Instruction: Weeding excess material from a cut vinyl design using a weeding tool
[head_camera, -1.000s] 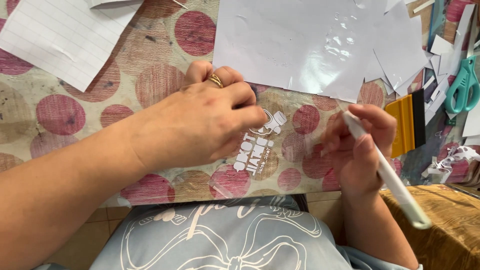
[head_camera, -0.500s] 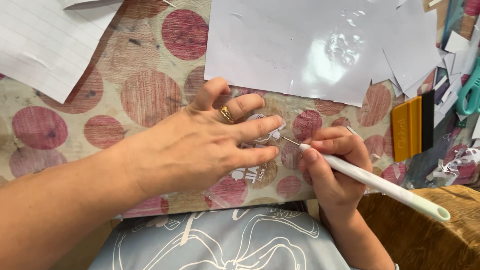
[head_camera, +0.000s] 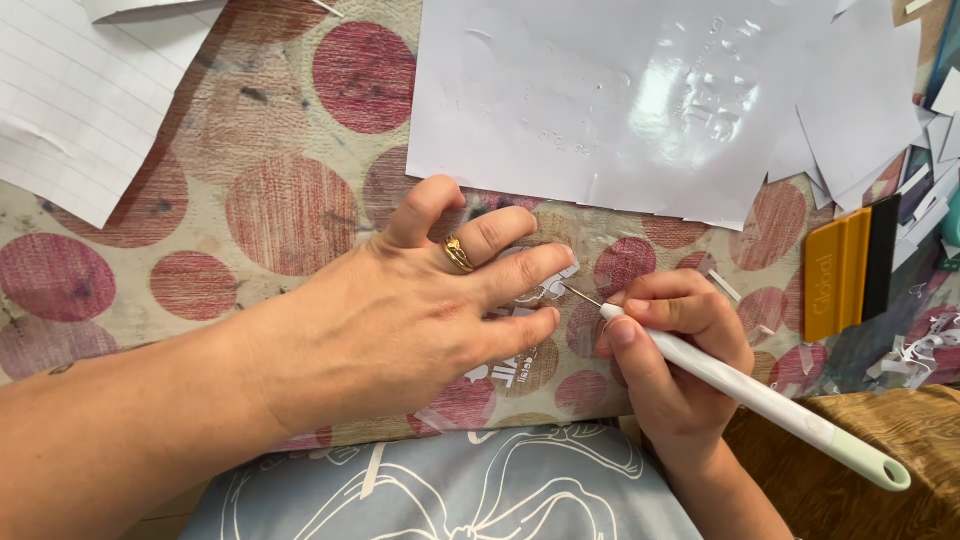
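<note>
My left hand (head_camera: 400, 320) lies flat, fingers spread, pressing down a small clear sticker sheet with white cut lettering (head_camera: 520, 365) — mostly hidden under my fingers. My right hand (head_camera: 670, 350) pinches a slim white weeding pen with a metal needle tip (head_camera: 760, 400) — its point touches the sheet just beside my left fingertips.

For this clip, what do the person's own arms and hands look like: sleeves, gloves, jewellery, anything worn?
Both hands are bare, with no gloves. The left hand wears a gold ring on one finger, and its forearm is uncovered as far as the frame shows, with no sleeve or watch. The right hand shows no ring or other jewellery, and its wrist is bare too. Nails look short and unpainted.
</note>
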